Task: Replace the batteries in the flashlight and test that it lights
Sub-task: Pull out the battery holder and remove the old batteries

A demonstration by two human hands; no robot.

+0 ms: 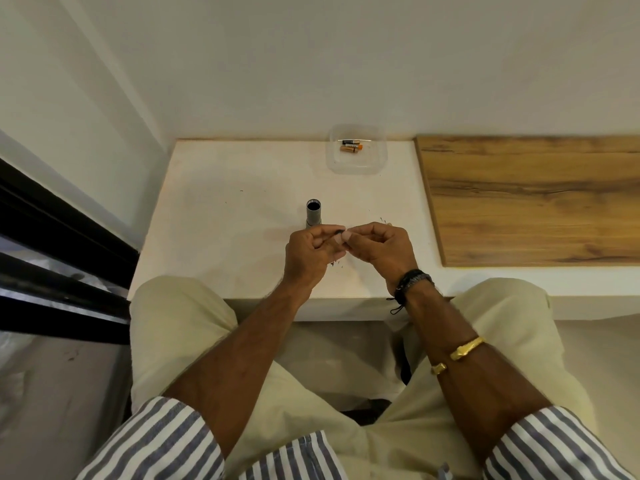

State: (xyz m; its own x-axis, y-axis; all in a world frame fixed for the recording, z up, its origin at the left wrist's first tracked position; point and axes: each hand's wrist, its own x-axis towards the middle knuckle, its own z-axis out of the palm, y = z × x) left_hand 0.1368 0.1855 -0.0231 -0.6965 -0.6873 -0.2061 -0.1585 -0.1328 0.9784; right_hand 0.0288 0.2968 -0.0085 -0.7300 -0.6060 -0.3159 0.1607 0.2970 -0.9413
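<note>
Flashlight body (313,213) is stood upright on the white table (214,216), open end up, just beyond the hands; its dark bore is seen from above, and whether anything sits inside cannot be told. No cap is seen on it.

Both hands are held together over the near part of the table. A small dark piece (338,232) is pinched between the fingertips of the left hand (308,254) and the right hand (381,245), which are pressed close around it. It is mostly hidden, so whether it is a battery holder, a cap or a battery cannot be told.

At the far edge of the table, a clear plastic tub (356,164) is set near the wall, with a few batteries (351,147) lying in it, copper and black. Whether these are the spent ones or the fresh ones cannot be judged.

Progress, as judged: the flashlight is opened and taken apart, so the task is under way. Loading of cells, closing of the body and the light test appear to be left. No beam is seen.
</note>
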